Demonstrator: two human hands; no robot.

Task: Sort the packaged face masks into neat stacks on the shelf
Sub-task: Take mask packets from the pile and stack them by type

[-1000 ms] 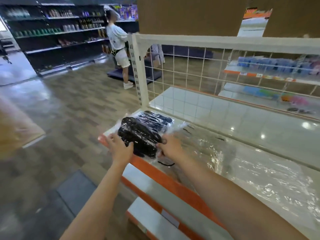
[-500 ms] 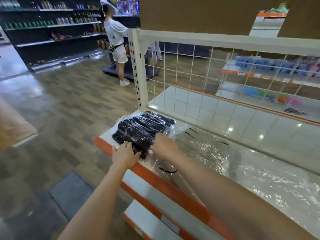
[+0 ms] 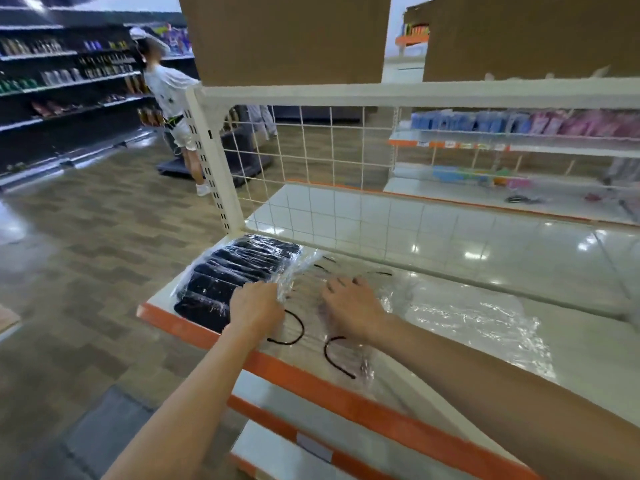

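The left hand lies flat by the black mask stack — right hand, fingers spread, presses clear packs. Pick one gently, keep edges even.

Bright overhead light, shelf glare, blurred edges

There is only one view, from a camera worn on the person's head. It looks forward and down, close over the front edge of the white shelf, with both forearms reaching in from below. The wide lens also takes the store aisle at left.
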